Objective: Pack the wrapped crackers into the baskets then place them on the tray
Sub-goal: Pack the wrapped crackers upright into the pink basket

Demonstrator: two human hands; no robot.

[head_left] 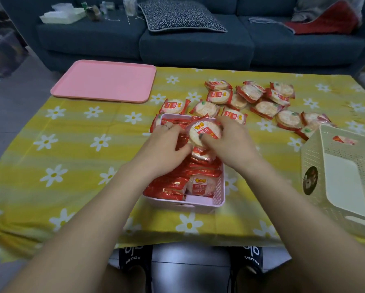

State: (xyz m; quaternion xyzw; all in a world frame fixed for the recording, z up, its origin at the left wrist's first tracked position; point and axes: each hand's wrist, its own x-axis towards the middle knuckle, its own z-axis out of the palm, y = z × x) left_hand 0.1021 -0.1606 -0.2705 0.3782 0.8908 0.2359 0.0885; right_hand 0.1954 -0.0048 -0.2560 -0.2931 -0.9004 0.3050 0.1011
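Both hands over pink basket at surface centre, right hand pinched wrapped cracker above packed rows, left hand fingers curled against it, loose crackers beyond, pink tray far left, cream basket right.

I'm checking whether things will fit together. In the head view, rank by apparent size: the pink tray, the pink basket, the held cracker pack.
1. pink tray, though farthest away.
2. pink basket.
3. held cracker pack, clearly smallest.
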